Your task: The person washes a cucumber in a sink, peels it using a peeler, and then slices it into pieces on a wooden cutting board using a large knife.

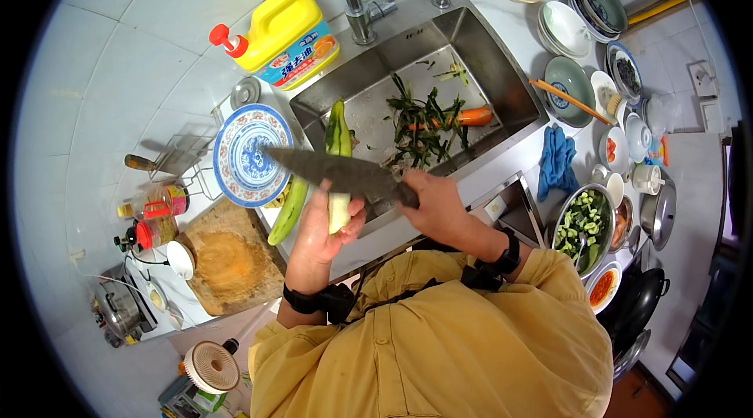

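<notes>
My left hand (325, 230) holds a partly peeled green cucumber-like vegetable (338, 138) by its pale lower end, over the near left edge of the steel sink (500, 74). In my right hand (432, 203) is the handle of a large kitchen knife (335, 171); its dark blade points left and crosses in front of the vegetable. Whether the blade touches it, I cannot tell. A carrot (475, 117) and dark green peelings (420, 127) lie in the sink. Another pale green vegetable (288, 212) rests left of my left hand, by a blue-patterned plate (253, 154).
A wooden chopping board (232, 259) lies at the left. A yellow detergent jug (288, 30) stands behind the sink. At the right are a blue cloth (556, 162), a steel bowl of chopped green vegetables (585, 224), a bowl with chopsticks (567, 91) and stacked dishes (565, 30).
</notes>
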Demonstrator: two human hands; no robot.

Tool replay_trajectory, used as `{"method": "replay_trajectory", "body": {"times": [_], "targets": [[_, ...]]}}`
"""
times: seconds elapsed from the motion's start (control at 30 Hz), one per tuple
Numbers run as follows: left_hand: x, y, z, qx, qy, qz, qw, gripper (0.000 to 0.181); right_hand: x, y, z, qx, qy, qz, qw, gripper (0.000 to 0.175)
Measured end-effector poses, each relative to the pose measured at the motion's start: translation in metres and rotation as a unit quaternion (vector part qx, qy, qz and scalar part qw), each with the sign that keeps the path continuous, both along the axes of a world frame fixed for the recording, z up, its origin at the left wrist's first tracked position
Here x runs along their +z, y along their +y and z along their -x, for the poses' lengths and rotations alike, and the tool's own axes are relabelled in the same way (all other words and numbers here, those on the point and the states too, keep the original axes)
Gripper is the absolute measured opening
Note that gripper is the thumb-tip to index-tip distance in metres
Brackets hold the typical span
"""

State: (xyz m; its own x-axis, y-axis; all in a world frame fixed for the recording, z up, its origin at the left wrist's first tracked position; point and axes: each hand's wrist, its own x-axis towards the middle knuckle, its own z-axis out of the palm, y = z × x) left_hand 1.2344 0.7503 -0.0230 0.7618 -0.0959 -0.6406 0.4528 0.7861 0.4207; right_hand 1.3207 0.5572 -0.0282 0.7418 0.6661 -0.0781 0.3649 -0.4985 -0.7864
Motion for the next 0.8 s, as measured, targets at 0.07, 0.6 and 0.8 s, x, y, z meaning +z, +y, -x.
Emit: {"method": "replay_trajectory", "body": {"times": [0.07,0.6,0.8], "targets": [[-0.005,-0.001,0.006,0.017,-0.044,-0.040,0.998,0.049,-0.008,0.000,0.011,0.031,-0.101,-0.024,0.994,0.040],[-0.007,0.009,-0.015,-0.016,-0.023,0.128,0.991,0.047,-0.015,-0.004,-0.041,-0.045,0.365,-0.052,0.928,0.027],[0.003,0.005,-0.032,-0.090,0.007,-0.136,0.987,0.044,-0.020,-0.005,-0.041,-0.019,0.111,-0.036,0.993,0.028]]}}
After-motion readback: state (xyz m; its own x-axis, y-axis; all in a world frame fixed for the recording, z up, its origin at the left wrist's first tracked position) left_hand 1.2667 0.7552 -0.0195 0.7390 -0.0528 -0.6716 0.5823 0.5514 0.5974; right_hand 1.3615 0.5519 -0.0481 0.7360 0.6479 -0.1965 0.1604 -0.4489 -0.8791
